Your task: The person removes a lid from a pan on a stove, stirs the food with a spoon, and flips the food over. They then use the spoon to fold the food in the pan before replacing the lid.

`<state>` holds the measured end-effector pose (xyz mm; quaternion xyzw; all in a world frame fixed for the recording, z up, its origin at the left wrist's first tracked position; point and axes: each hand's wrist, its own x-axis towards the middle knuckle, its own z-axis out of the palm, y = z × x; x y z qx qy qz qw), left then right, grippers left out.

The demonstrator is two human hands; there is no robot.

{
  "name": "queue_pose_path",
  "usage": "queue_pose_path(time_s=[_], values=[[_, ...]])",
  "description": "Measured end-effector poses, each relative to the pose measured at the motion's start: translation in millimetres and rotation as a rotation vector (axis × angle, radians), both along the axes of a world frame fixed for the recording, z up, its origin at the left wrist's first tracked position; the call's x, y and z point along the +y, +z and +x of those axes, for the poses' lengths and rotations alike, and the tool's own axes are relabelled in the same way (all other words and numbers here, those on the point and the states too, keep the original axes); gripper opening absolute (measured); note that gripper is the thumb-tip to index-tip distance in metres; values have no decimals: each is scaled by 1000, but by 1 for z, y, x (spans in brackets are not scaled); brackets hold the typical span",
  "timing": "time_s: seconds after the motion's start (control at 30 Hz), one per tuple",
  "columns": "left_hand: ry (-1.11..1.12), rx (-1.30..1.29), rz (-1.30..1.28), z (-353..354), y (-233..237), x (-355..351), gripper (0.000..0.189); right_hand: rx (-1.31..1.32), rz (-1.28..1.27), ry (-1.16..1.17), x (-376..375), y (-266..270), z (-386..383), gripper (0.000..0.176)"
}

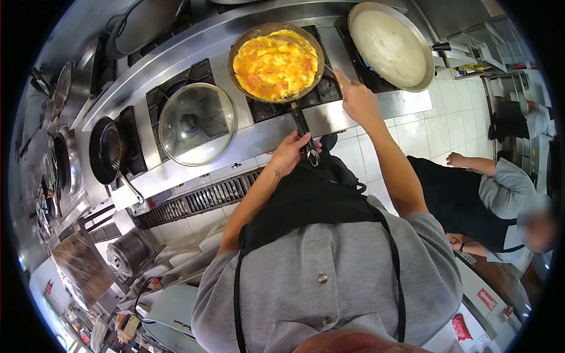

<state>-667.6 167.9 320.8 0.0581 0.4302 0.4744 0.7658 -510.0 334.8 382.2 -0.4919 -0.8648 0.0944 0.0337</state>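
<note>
My left hand (288,154) is closed around the black handle of a frying pan (301,126), its thumb on top. Scrambled egg with reddish pieces (273,66), yellow and moist-looking, fills the pan, which rests on a stove burner. Just right of the pan, my right hand (359,103) grips a thin metal utensil (310,53). The utensil reaches over the pan's rim into the far side of the egg. Its tip is partly sunk there, so I cannot make out its exact shape.
A wide pan of whitish, creamy liquid (389,47) stands on the right burner over a blue flame. Left of the egg pan lies a glass lid (196,125), then an empty black frying pan (106,150). A person in a black apron (453,194) stands at the right.
</note>
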Motion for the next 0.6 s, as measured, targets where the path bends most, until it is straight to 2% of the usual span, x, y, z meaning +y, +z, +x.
queue_pose_path(time_s=[0.13, 0.23, 0.3, 0.47, 0.6], values=[[128, -166, -5, 19, -14, -10, 21, 70, -1, -55, -15, -12, 21, 65], [188, 151, -82, 17, -6, -13, 19, 161, 30, -57, -14, -11, 33, 62], [199, 180, -57, 21, -10, -10, 20, 244, 33, -85, -23, -13, 38, 57], [166, 221, -57, 25, -8, -20, 20, 178, 2, -114, -23, -12, 42, 56], [170, 218, -10, 31, -3, -8, 20, 41, 82, -49, 17, -3, 17, 63]])
